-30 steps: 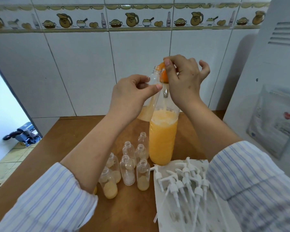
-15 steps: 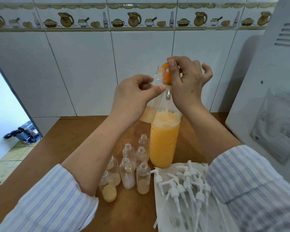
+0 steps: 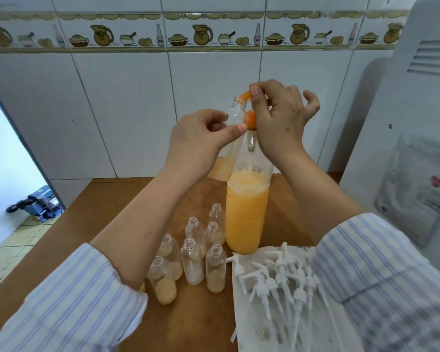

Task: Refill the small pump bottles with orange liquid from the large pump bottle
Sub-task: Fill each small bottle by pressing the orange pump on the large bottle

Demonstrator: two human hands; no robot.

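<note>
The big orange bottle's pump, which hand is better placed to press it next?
Right. The right hand already pinches the orange pump atop the large bottle, while the left hand is busy holding the small bottle tilted at the spout.

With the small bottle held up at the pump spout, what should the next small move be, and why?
Probably press the orange pump head down again with the right hand. The left hand holds the small bottle with its mouth at the spout, and only a little liquid sits in its base, while the large bottle is well filled.
</note>
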